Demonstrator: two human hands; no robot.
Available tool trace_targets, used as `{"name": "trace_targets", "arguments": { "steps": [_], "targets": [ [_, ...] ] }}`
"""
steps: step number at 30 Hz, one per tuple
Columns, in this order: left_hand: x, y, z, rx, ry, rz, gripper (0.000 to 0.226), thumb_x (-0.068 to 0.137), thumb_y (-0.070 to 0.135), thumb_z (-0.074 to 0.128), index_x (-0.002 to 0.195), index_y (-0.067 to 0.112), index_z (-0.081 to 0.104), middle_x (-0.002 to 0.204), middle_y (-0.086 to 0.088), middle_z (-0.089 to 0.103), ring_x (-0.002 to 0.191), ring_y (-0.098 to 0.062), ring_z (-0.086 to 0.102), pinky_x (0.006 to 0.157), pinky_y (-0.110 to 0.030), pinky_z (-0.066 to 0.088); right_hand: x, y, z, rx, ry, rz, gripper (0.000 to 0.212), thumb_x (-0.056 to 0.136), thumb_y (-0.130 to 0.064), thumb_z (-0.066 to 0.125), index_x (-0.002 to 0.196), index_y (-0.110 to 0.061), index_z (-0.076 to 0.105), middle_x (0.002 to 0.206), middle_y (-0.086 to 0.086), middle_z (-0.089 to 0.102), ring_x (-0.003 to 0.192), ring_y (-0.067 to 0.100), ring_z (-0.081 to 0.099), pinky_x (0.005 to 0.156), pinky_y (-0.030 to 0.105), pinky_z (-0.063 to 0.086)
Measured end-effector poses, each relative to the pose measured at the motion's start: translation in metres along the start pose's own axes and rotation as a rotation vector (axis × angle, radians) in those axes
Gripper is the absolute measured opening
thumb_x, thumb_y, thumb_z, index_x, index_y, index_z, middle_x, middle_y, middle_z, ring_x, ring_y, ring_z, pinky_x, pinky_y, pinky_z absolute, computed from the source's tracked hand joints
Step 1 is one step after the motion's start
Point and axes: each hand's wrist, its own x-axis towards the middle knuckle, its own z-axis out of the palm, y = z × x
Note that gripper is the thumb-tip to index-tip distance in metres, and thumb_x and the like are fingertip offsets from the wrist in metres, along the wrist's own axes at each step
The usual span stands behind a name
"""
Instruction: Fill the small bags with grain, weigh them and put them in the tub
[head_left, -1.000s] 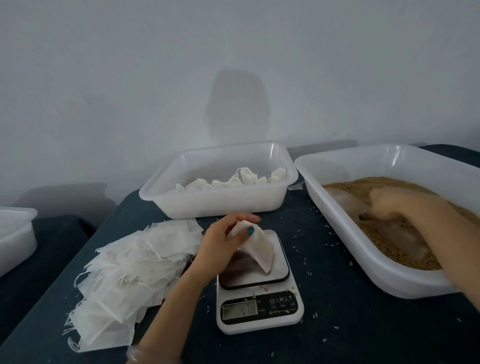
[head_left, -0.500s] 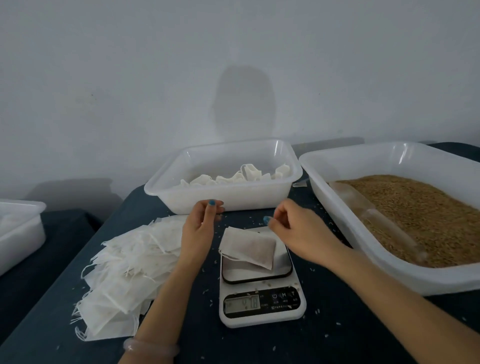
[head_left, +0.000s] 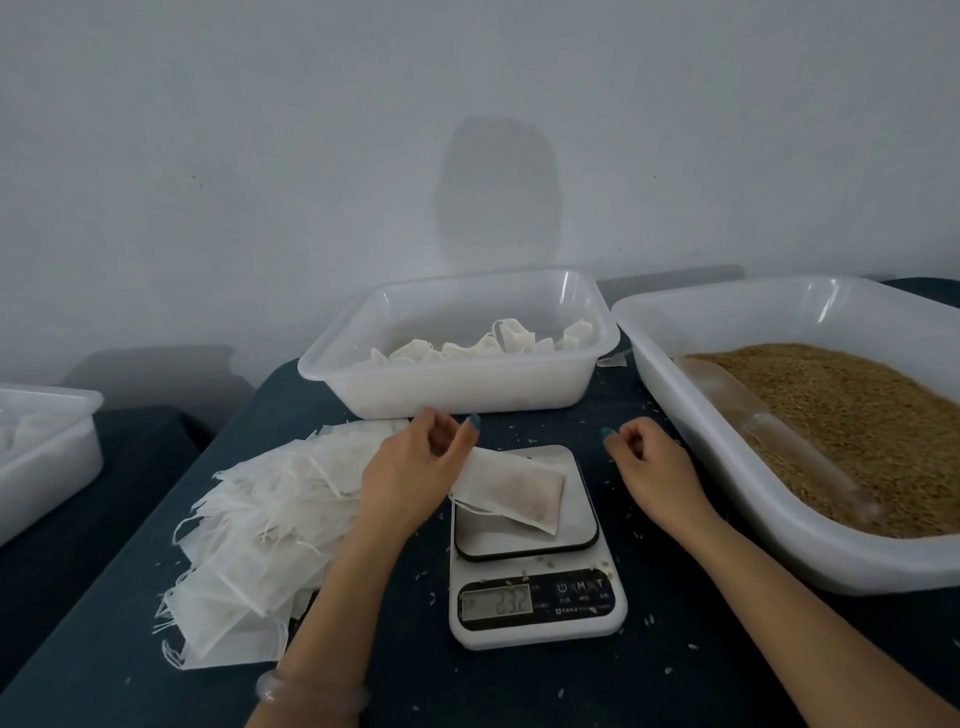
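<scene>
- Left of the white digital scale (head_left: 535, 608) lies a pile of empty white mesh bags (head_left: 260, 525).
- Our left hand (head_left: 415, 467) hovers at the scale's left edge, fingers loose, grasping nothing.
- The small filled white bag (head_left: 511, 491) lies flat on the scale.
- Our right hand (head_left: 649, 467), right of the scale, is loosely curled and empty.
- Further right, a large white plastic tub (head_left: 779, 551) holds brown grain (head_left: 857, 415).

Single head-worn view, facing forward and down, close over the table (head_left: 675, 686)
</scene>
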Motion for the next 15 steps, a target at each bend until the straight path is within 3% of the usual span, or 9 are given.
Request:
{"name": "trace_targets", "arguments": {
  "steps": [5,10,15],
  "targets": [
    [-0.0025,0.0036,-0.0008,0.132,-0.066,0.06,0.042,0.085,0.077,0.036,0.083,0.038,0.052,0.073,0.017,0.062,0.068,0.0,0.055,0.056,-0.024,0.035,-0.0013,-0.0011,-0.0016,0.005,-0.005,0.005,0.021,0.097,-0.035,0.053,0.085,-0.017,0.052,0.069,-0.002,0.053,0.06,0.009,0.05,0.054,0.023,0.034],
    [-0.0026,0.0004,0.0015,-0.07,-0.182,0.22,0.011,0.091,0.047,0.059,0.091,0.038,0.052,0.059,0.014,0.049,0.054,-0.004,0.044,0.051,-0.017,0.034,-0.0021,-0.0013,-0.0016,0.009,-0.007,0.001,0.02,0.097,-0.033,0.053,0.084,-0.018,0.051,0.068,-0.003,0.052,0.059,0.008,0.049,0.054,0.023,0.033],
    [0.0004,-0.001,-0.0034,-0.186,-0.135,0.203,0.012,0.095,0.03,0.06,0.098,0.036,0.05,0.066,0.006,0.05,0.057,-0.009,0.045,0.053,-0.022,0.039,-0.0027,-0.0009,-0.0022,0.012,-0.008,-0.009,0.02,0.097,-0.032,0.053,0.084,-0.017,0.051,0.068,-0.003,0.052,0.058,0.009,0.049,0.054,0.022,0.034]
  ]
}}
